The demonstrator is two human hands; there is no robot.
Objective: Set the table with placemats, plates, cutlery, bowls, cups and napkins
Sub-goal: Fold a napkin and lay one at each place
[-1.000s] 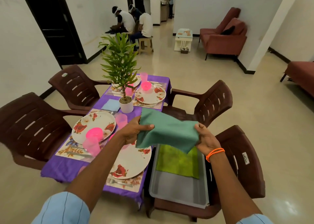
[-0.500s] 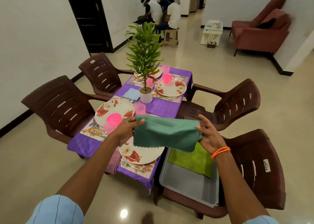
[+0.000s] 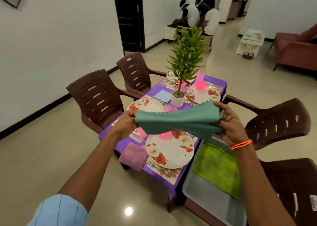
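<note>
I hold a teal napkin (image 3: 178,121) stretched in the air between my left hand (image 3: 126,122) and my right hand (image 3: 229,121), above the near end of the table (image 3: 211,79) with its purple cloth. Below it lies a floral plate (image 3: 169,151) with a pink bowl (image 3: 164,135) partly hidden by the napkin. A mauve napkin (image 3: 133,156) hangs off the table's near left corner. Further plates (image 3: 145,105) (image 3: 203,94) sit on placemats, one with a pink bowl (image 3: 200,85). A light blue napkin (image 3: 163,95) lies by the plant.
A potted plant (image 3: 181,81) stands mid-table. A grey tray (image 3: 205,196) holding a green napkin (image 3: 217,167) rests on the brown chair (image 3: 291,183) at right. More brown chairs (image 3: 97,95) (image 3: 277,122) surround the table. People sit at the back by the wall.
The camera has shifted left and nearer. My hands have pulled the teal napkin wider apart and raised it; the mauve napkin on the table corner has come into view.
</note>
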